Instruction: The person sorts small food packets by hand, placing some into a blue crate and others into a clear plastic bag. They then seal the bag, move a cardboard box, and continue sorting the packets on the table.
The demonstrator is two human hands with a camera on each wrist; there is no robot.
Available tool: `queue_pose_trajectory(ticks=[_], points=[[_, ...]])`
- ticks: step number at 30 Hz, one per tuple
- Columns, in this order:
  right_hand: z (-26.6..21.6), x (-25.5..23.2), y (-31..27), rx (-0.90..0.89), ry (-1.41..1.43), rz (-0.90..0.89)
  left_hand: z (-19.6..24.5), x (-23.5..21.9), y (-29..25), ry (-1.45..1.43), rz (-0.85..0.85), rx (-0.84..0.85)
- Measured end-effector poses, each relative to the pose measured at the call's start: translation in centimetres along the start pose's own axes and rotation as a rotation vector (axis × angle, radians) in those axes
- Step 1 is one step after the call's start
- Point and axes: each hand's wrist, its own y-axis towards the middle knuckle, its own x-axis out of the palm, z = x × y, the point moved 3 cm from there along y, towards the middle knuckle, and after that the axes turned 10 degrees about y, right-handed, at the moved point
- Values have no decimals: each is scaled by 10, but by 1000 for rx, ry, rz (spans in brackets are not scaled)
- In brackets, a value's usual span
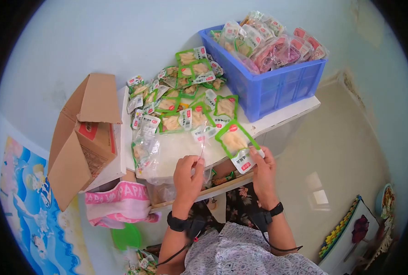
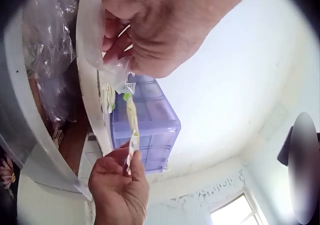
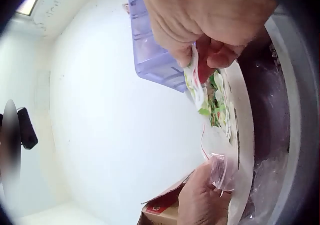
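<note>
The right hand (image 1: 264, 172) pinches a packet (image 1: 234, 140) jutting toward the crate (image 1: 284, 89). The left hand (image 1: 188, 178) pinches a clear bag (image 3: 221, 172).

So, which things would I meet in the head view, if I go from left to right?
Blue cartoon picture, pink-and-white lettered cloth, left hand, green-edged plastic packet, right hand, white panel with a dark red flower.

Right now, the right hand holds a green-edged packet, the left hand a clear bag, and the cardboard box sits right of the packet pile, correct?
Not quite: the head view shows the cardboard box left of the packet pile. The right hand does hold the green-edged packet, and the left hand the clear bag.
</note>
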Motion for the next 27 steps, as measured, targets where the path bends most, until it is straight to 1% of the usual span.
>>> queue_pose_trajectory(ticks=[3, 7, 10, 12, 13, 16, 19, 22, 23, 24, 26, 27], points=[[-13, 6, -10, -12, -120, -87, 5, -6, -4, -99, -50, -38], [-31, 23, -23, 8, -281, -205, 30, -17, -5, -93, 89, 76], [-27, 20, -18, 108, -333, -387, 37, -23, -4, -71, 168, 136], [-22, 24, -11, 94, -349, -448, 41, -24, -4, -14, 224, 205], [-21, 27, -8, 88, -359, -476, 43, -22, -5, -11, 214, 224], [-25, 49, 2, 276, -485, -574, 48, -16, -9, -19, 201, 265], [-8, 76, 9, 280, -566, -654, 51, -14, -12, -50, 214, 271], [18, 86, 19, 388, -520, -729, 50, -16, -9, -123, 250, 255], [26, 91, 20, 387, -503, -760, 46, -16, -7, -160, 254, 234], [36, 90, 23, 294, -531, -754, 42, -17, -6, -198, 260, 212], [55, 82, 29, 109, -580, -738, 36, -20, -7, -166, 254, 195], [51, 87, 28, 120, -626, -669, 33, -21, -8, -153, 248, 187]])
